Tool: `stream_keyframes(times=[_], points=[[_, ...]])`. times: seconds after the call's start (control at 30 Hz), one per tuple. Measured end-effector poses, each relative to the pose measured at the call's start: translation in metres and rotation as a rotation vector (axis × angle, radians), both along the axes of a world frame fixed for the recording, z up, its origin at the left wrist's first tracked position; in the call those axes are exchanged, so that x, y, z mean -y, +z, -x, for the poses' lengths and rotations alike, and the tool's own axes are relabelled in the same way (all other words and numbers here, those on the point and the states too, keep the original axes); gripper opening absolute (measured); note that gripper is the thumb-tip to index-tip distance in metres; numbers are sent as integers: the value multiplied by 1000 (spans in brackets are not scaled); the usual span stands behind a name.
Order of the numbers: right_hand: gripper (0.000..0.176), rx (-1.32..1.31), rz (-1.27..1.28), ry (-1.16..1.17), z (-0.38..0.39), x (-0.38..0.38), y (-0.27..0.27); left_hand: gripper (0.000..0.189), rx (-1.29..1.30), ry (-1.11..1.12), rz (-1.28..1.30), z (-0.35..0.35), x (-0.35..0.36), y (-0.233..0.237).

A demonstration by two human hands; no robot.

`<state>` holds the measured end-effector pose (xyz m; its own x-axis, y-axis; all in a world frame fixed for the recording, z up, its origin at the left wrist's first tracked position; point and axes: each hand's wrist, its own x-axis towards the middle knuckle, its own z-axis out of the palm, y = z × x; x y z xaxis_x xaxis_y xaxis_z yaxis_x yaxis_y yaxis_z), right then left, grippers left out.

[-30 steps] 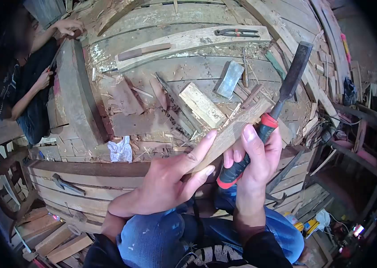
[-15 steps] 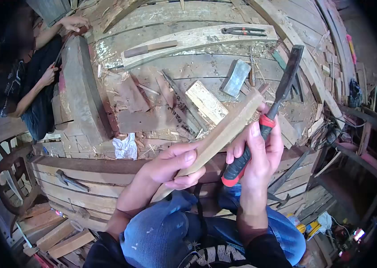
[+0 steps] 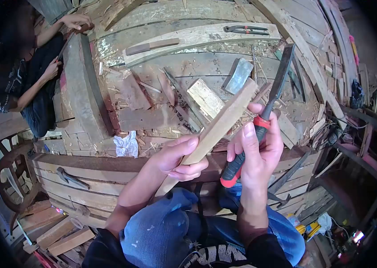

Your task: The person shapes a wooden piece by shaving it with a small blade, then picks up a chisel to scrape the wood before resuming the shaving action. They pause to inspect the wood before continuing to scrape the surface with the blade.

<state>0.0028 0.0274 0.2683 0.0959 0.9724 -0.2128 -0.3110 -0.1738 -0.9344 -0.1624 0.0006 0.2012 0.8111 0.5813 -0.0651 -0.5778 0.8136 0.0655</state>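
Note:
My left hand is closed around the lower part of a long, narrow wooden piece, which slants up and to the right. My right hand grips the black and red handle of a chisel, its broad metal blade pointing upward. The wooden piece's upper end lies close to the fingertips of my right hand; whether they touch is unclear. Behind the wooden piece, a pale wood block and a grey rectangular block rest on the plank surface.
At the left, another person's hand is beside a thick timber. Red-handled pincers and a wooden-handled tool lie on a curved board. A crumpled white cloth sits near the front beam.
The wooden piece's upper end has shifted slightly down and left. The chisel has tilted a little and moved slightly left, still in my right hand.

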Motion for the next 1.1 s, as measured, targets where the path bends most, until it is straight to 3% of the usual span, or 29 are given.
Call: stream_keyframes(times=[0.13, 0.33, 0.43, 0.53, 0.57, 0.63, 0.77, 0.83, 0.9, 1.0, 1.1], points=[[30, -11, -15, -22, 2, 0, -1, 53, -61, -31, -92, -3, -4, 3], [21, 74, 152, -77, -4, 0, -17, 45, -696, -6, -225, -16, -17, -6], [33, 287, 398, -98, -11, 4, -50, 37, -722, -87, -20, -23, -17, -54], [35, 560, 614, 82, -20, 19, -95, 32, -785, -120, 155, -28, -5, -100], [35, 555, 641, 92, -23, 31, -115, 28, -807, -134, 231, -27, 0, -115], [31, 879, 518, 294, -26, 52, -149, 23, -858, -159, 356, -23, 14, -136], [31, 1020, 496, 569, -17, 70, -161, 22, -848, -161, 436, -12, 33, -172], [34, 1053, 502, 573, -8, 75, -164, 21, -802, -152, 500, -11, 34, -183], [49, 1040, 545, 629, -3, 69, -159, 22, -720, -124, 544, -14, 33, -190], [50, 1016, 533, 634, 0, 64, -156, 22, -552, -124, 573, -26, 29, -195], [49, 1061, 545, 628, 0, 58, -163, 23, -603, -134, 519, -35, 21, -200]])
